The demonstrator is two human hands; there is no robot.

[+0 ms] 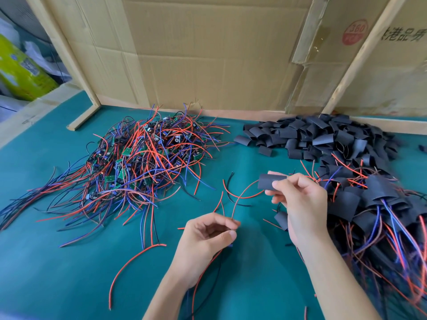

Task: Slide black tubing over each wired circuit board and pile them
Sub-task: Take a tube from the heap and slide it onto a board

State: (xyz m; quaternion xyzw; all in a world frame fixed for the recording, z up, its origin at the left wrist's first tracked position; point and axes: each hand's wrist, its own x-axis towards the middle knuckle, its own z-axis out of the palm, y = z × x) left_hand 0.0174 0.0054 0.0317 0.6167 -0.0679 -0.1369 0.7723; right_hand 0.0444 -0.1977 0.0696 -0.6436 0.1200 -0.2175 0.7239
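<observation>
Head view, looking down on the green worktop (69, 262); right hand (300, 204) pinches one piece of black tubing (269, 184) between thumb and fingers, its open end turned toward the left hand, presumably so the leads can be fed in; left hand (208, 234) is curled, fingertips pinching thin red and black wires (240, 199) that arc up toward the tubing mouth; the board on these wires seems tucked in the left palm, cannot confirm; more of its wires trail below the left wrist toward the near edge. Judged step: threading leads through the sleeve before drawing it over the board. Relative to the tubing in hand: heap of unsleeved wired boards (143, 153) lies well to the left and farther back; loose stock of cut sleeves (318, 135) lies behind and to the right; pile of finished sleeved boards (381, 209) sits just right of it, close behind the right hand; cardboard wall (208, 54) stands at the back. Stray leads from both piles reach into the gap between the hands and could snag the wires being threaded.
</observation>
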